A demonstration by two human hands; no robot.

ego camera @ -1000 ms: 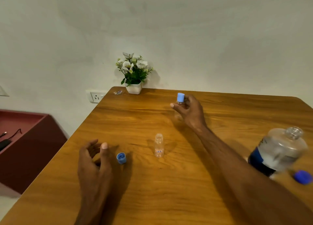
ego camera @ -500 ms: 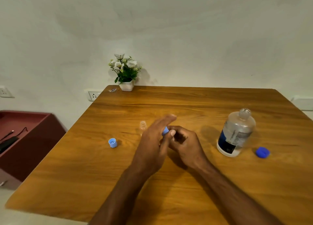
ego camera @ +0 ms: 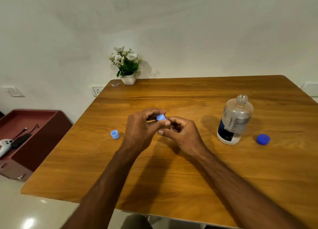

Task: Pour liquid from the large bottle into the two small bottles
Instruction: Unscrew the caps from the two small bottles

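My two hands meet over the middle of the wooden table (ego camera: 189, 177). My left hand (ego camera: 141, 130) pinches the light blue cap (ego camera: 161, 117) of a small clear bottle. My right hand (ego camera: 182, 134) curls round that bottle's body, which is almost wholly hidden in the fingers. The second small bottle is not visible; it may be behind my left hand. Its loose light blue cap (ego camera: 115, 134) lies on the table to the left. The large clear bottle (ego camera: 234, 120) with a dark label stands uncapped at the right, with its dark blue cap (ego camera: 263, 139) beside it.
A small white pot of flowers (ego camera: 128, 67) stands at the table's far left corner by the wall. A dark red cabinet (ego camera: 34, 125) with a controller and cables sits left of the table, below it.
My right hand has brought the capped small bottle from the far side to the table's middle. My left hand left the loose cap and came over to take hold of this bottle's cap.
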